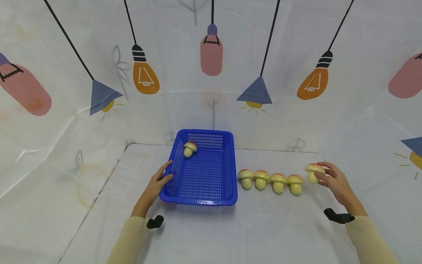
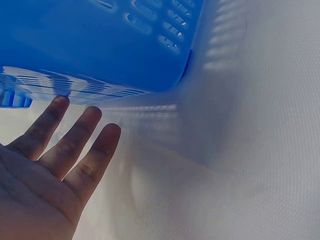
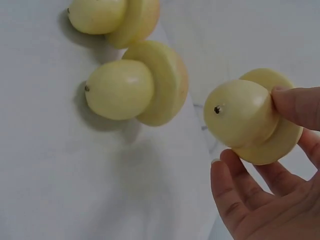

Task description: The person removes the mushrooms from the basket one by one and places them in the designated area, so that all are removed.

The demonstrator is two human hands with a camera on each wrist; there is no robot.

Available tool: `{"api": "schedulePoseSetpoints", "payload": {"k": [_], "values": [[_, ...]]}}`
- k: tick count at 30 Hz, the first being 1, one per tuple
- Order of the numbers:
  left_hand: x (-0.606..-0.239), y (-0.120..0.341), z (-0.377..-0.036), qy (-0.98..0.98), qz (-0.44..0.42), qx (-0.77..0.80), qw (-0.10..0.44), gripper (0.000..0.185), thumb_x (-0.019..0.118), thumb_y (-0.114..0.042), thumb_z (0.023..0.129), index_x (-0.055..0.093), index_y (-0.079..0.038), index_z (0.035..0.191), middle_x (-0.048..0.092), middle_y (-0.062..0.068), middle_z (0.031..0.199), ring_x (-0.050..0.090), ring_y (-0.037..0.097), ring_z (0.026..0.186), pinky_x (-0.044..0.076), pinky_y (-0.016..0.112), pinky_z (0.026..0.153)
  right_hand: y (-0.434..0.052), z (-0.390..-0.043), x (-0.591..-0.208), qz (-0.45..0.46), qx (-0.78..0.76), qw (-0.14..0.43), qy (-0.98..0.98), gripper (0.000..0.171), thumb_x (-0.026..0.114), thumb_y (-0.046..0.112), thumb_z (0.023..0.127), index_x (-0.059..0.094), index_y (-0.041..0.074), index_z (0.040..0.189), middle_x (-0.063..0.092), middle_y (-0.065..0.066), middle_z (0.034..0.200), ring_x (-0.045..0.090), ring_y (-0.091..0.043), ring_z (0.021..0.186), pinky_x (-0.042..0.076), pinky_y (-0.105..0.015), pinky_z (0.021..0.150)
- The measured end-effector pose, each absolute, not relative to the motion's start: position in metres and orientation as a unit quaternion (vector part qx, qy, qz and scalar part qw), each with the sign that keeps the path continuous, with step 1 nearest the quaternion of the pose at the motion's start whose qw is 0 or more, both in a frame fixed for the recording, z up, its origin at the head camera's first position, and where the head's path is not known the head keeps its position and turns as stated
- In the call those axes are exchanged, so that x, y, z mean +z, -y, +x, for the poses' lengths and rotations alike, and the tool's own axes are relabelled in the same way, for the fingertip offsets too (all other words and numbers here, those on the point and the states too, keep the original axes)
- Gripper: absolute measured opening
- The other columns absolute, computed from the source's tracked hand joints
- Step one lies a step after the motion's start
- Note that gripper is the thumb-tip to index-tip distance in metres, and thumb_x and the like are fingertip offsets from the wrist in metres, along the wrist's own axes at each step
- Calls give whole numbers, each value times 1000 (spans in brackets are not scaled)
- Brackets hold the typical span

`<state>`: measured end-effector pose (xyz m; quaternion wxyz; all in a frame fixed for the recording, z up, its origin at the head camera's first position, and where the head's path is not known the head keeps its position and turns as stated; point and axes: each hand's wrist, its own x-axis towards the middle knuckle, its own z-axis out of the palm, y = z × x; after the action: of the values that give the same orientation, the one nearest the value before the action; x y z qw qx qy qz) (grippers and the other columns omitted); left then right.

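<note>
My right hand [image 1: 335, 182] pinches a toy mushroom [image 1: 314, 173] between thumb and fingers, at the right end of a row. In the right wrist view the held mushroom [image 3: 245, 112] shows its pale stem end with a small dark spot, the thumb on its cap. Beside it lies the nearest mushroom of the row [image 1: 295, 184], with several alike in a line toward the basket. My left hand [image 1: 154, 187] rests at the left rim of a blue plastic basket [image 1: 197, 201]. In the left wrist view three fingers stretch out along its outer wall. One mushroom [image 1: 189, 149] lies inside, at the back left corner.
The basket and mushrooms stand on a white-covered table [image 1: 257, 227]. Behind it hangs a white sheet [image 1: 184, 99] printed with lamps and bulbs. Dark bands [image 1: 339, 216] sit on both wrists.
</note>
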<state>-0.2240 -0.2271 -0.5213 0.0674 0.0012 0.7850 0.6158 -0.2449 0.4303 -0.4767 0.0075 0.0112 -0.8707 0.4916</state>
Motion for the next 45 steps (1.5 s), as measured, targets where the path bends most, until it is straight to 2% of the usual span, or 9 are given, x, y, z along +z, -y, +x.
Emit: {"api": "schedulePoseSetpoints", "payload": {"k": [4,11,14,16,18,24,32,39,45], "values": [[-522,227,-224,-783,1,619,64,60,56,-33,106,31,-38,161,40,25,160,48,45,140,40,63,113,-437,-243,-485,-10,475,-10,880,62,62,30,104,35,-6,147,51,7,120,58,10,90,58,-18,76],[-523,226,-222,-781,1,622,67,60,55,-33,107,31,-38,161,40,25,160,48,45,140,40,62,113,-441,-238,-500,-17,479,-23,877,58,63,24,104,36,-9,144,55,13,112,60,8,87,58,-19,75],[-523,226,-222,-780,1,622,69,60,55,-33,107,31,-39,161,39,25,160,47,45,140,40,62,113,-441,-235,-504,-23,466,-27,884,59,61,23,104,34,-10,145,58,-13,123,58,9,85,58,-19,74],[-523,226,-222,-780,2,622,69,60,55,-33,107,31,-39,161,39,25,160,47,45,140,40,62,113,-441,-234,-505,-25,452,-32,891,60,59,24,105,33,-11,147,50,-33,132,56,11,84,57,-19,73],[-522,227,-222,-780,2,622,66,60,55,-32,107,31,-39,161,40,25,159,48,45,139,41,62,112,-442,-235,-507,-29,442,-37,896,62,58,24,106,31,-11,148,41,-42,140,54,13,83,57,-18,73],[-521,227,-222,-781,4,621,65,59,55,-33,107,31,-39,161,41,25,159,48,44,140,40,62,113,-444,-237,-510,-35,422,-64,904,63,59,25,105,31,-10,150,39,-45,143,48,15,86,53,-16,72],[-522,227,-224,-783,13,619,65,59,53,-31,108,31,-38,162,42,26,158,49,45,139,42,61,112,-440,-237,-514,-50,410,-90,906,66,57,29,105,29,-8,152,34,-44,149,53,2,89,54,-24,74],[-522,227,-225,-784,14,617,63,59,54,-32,107,31,-36,162,43,27,157,51,45,137,44,60,110,-439,-240,-517,-50,406,-90,908,67,56,29,105,28,-9,152,34,-43,148,52,0,93,53,-20,73],[-522,227,-225,-789,12,612,61,59,54,-32,107,31,-36,162,43,27,157,51,45,137,43,61,111,-436,-244,-517,-61,400,-94,910,67,55,29,106,27,-9,153,31,-44,150,59,-29,109,51,-18,73]]}}
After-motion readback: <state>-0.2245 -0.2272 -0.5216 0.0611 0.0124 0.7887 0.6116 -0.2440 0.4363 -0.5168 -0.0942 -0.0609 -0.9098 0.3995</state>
